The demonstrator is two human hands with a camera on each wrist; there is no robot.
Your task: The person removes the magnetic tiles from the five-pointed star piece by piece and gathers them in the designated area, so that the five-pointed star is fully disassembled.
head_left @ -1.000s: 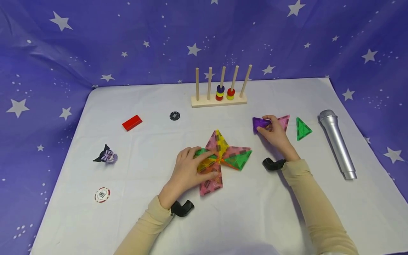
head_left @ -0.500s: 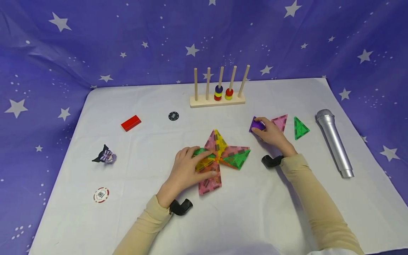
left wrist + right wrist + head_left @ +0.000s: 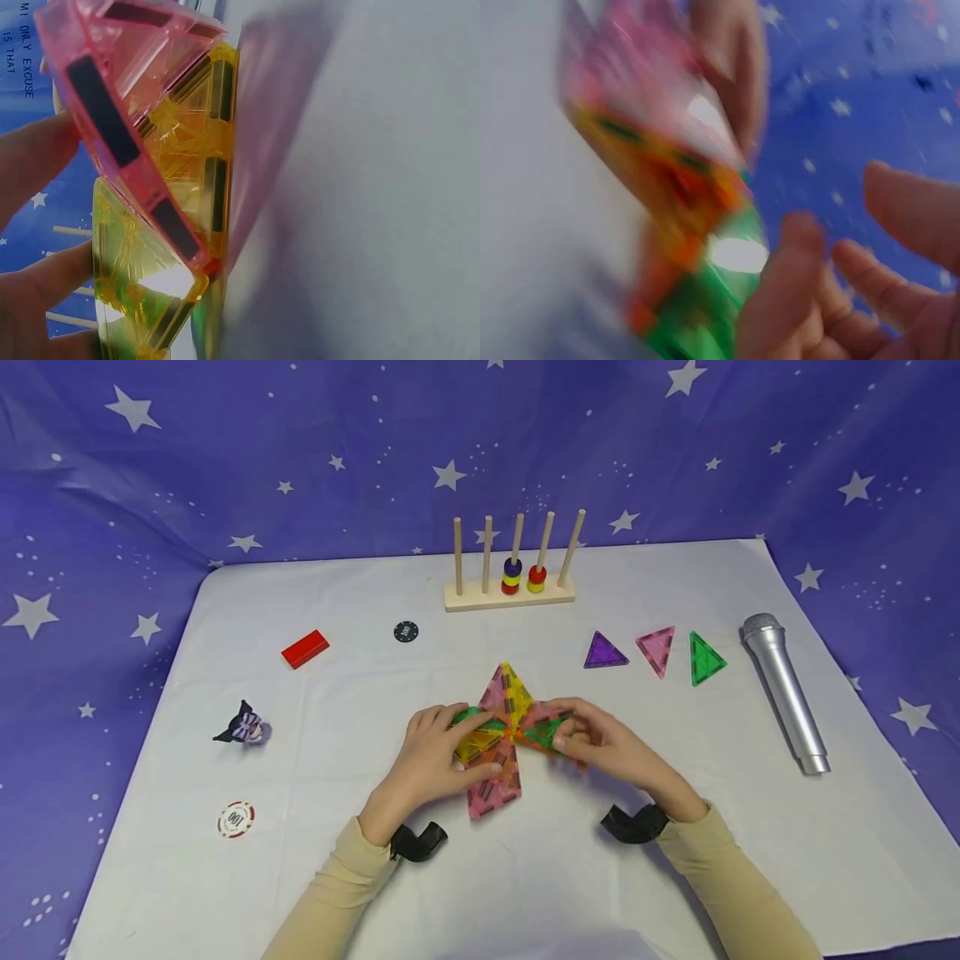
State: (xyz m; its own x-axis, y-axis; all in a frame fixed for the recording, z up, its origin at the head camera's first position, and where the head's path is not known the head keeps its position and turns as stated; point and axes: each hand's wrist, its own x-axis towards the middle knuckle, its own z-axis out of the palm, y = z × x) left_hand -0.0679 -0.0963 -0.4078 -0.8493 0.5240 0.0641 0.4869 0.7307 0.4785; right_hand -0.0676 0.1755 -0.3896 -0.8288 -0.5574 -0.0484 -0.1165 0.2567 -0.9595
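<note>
A star-like build of magnetic tiles (image 3: 498,777), in pink, yellow, green and orange, stands mid-table. My left hand (image 3: 431,752) grips its left arm, fingers over the far side and thumb on the near side. Pink and yellow tiles (image 3: 176,180) fill the left wrist view beside those fingers. My right hand (image 3: 607,747) is at the build's right arm, around a green tile (image 3: 542,737). Blur in the right wrist view hides whether it touches; there, its fingers are spread beside the green tile. A purple triangle tile (image 3: 604,652) lies flat behind it.
Pink (image 3: 657,650) and green triangle tiles (image 3: 706,660) lie right of the purple one, near a silver microphone (image 3: 787,693). A wooden peg stand (image 3: 510,597) is at the back. Leftward lie a red block (image 3: 305,649), black chip (image 3: 406,632), small figure head (image 3: 246,727) and white-red chip (image 3: 236,819).
My right hand has let go of the purple triangle, leaving it flat and turned, and has moved left and nearer to the tile build. My left hand keeps its hold.
</note>
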